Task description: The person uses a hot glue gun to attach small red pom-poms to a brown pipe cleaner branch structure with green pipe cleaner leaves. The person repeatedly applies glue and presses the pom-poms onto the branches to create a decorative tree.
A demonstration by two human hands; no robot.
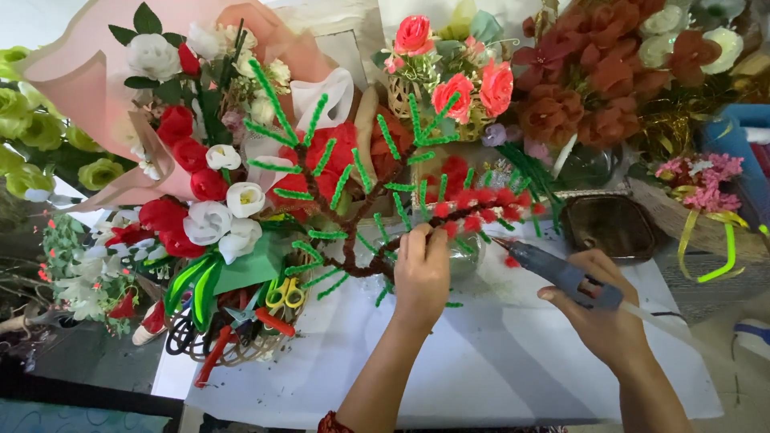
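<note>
A brown pipe-cleaner tree [353,210] with green fuzzy twigs and small red blossoms stands on a white sheet [481,353]. My left hand [421,273] grips one of its brown branches low down, just left of the red blossom cluster [481,202]. My right hand [605,309] holds a grey-blue glue gun [553,269], its nozzle pointing left toward the blossoms, with a small red bit [512,261] just below the tip. A glue stick sticks out behind the gun.
A red and white rose bouquet in pink wrap [192,184] lies at the left. A basket of scissors [257,317] sits below it. Pink roses [457,72], dark red flowers [593,80], a dark tray [609,226] and a pink flower basket [706,200] crowd the back and right.
</note>
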